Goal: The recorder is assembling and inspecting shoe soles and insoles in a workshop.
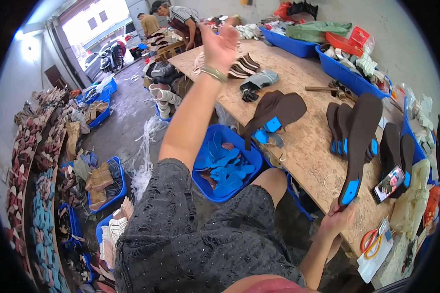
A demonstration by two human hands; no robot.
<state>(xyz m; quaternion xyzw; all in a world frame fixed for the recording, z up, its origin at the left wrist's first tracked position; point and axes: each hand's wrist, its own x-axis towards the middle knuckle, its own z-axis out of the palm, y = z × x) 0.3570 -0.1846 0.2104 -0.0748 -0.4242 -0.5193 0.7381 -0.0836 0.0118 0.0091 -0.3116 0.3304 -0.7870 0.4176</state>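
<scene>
My left hand (221, 46), a bangle at its wrist, is raised high over the far end of the workbench. Its fingers are spread and nothing shows in them. Near the bench's front edge, my right hand (339, 218) grips the heel end of a long dark brown insole (362, 132) with a blue patch. Held up, that insole partly covers smaller brown insoles (344, 117) on the bench. More brown insoles (278, 107) lie left of it, beside blue-patched pieces. Below, a blue tub (254, 151) holds blue insole-shaped pieces (227, 168).
The wooden workbench (303, 161) also bears a hammer (320, 89), a phone (390, 184), orange-handled scissors (371, 242) and a grey shoe part (264, 78). Blue bins (352, 73) line its far side. Two people (181, 19) stand at the back. Shoe parts fill racks (46, 215) at left.
</scene>
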